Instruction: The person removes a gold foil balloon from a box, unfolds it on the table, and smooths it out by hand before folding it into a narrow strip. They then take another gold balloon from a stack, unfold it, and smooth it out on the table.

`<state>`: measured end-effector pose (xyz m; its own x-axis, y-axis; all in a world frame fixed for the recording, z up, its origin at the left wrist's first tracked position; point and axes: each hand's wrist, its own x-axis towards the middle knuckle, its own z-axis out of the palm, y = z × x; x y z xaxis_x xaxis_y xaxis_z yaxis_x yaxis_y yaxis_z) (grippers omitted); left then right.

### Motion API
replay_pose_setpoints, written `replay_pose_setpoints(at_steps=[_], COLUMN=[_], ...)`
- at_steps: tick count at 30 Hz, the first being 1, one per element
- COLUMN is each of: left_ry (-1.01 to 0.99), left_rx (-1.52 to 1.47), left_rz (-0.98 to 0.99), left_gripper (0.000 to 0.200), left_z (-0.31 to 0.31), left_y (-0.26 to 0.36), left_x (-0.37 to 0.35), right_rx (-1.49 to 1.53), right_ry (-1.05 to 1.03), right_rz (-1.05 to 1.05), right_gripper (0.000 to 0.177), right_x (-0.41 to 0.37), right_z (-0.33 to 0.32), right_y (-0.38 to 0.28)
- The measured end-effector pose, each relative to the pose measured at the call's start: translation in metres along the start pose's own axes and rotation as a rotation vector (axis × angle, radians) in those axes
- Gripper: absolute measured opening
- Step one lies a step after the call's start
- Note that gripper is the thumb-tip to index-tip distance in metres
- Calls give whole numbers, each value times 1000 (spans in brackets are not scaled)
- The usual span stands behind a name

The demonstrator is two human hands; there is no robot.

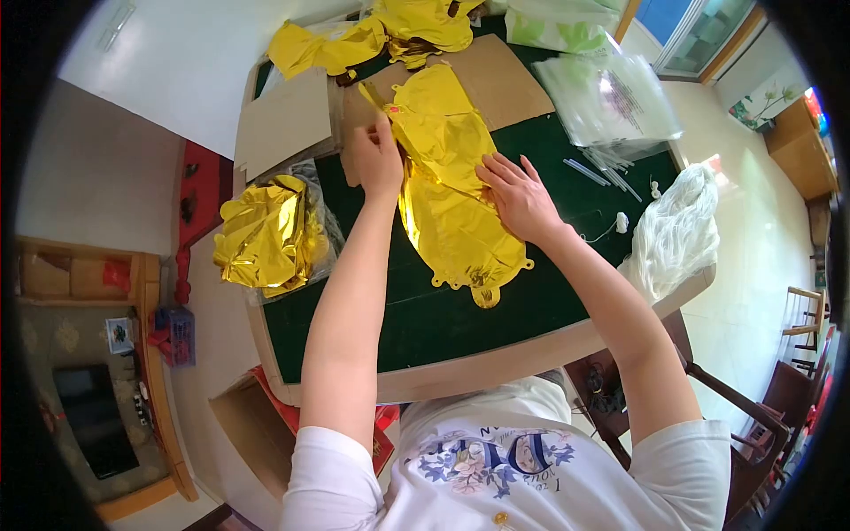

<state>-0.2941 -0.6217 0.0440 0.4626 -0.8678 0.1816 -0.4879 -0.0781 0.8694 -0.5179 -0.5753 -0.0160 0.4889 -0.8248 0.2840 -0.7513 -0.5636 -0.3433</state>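
Observation:
A flat gold foil balloon [452, 190] lies lengthwise across the dark green table top, its upper end over brown cardboard. Small tabs stick out along its lower end. My left hand [376, 161] is at the balloon's upper left edge, fingers curled and pinching the foil there; the fingertips are partly hidden. Just above that hand a narrow fold of foil stands up beside a small red mark. On the balloon's right side my right hand [521, 196] rests flat, fingers stretched out on the foil.
More gold foil balloons [328, 49] lie at the back, and a crumpled foil pile [266, 234] sits at left. Cardboard sheets [285, 124] are beside it. Right are clear plastic bags [606, 97], thin plastic tubes [589, 173] and a white string bundle [677, 230].

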Motion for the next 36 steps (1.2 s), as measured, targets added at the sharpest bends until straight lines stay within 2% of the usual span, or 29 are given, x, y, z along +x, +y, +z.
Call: replay_pose_setpoints(at_steps=[1,4,5,8,9,15,18,19,22,23,26,27,30,31,34,35,36], left_ry=[44,-42,-97,-138,-135,-198,-408,-400,-80,-210,-200,-247,-250,-327,-205,-240,-287], left_rx=[36,466,497,573,559,488,139,-3,123,242,337,437,308,331,612,624,481], left_rz=[-115,-156,-205,-145,-94,219,77,55,435,375,520,483,395,387,638,601,470], left_gripper=[45,55,51,41,31,25,26,24,19,24,32,42,46,49,48,52,54], left_z=[0,0,0,13,15,27,27,29,19,13,21,19,20,18,26,27,25], left_y=[0,9,11,-7,-5,-12,-3,-12,-28,-33,-71,-69,-63,-58,-56,-55,-50], left_x=[4,6,9,17,14,6,3,5,8,8,7,3,-1,0,-5,-6,-4], right_rx=[-7,-17,-14,-15,-17,-29,-18,-19,-25,-28,-30,-31,-31,-27,-16,-12,-8], right_ry=[-1,-7,1,17,19,17,19,17,15,18,21,19,36,33,18,9,0], right_rz=[3,2,0,-8,-8,-8,-4,-7,-7,-10,-14,-11,-20,-15,-1,7,17], right_gripper=[39,38,38,38,38,39,39,39,39,39,39,39,38,38,38,39,39], right_x=[0,0,-1,0,0,0,0,1,0,0,1,0,0,-1,1,1,1], right_z=[0,1,2,3,2,1,2,2,2,4,2,2,3,3,1,-1,-2], right_y=[0,0,1,1,1,1,1,1,1,2,1,1,1,1,-1,-2,-2])
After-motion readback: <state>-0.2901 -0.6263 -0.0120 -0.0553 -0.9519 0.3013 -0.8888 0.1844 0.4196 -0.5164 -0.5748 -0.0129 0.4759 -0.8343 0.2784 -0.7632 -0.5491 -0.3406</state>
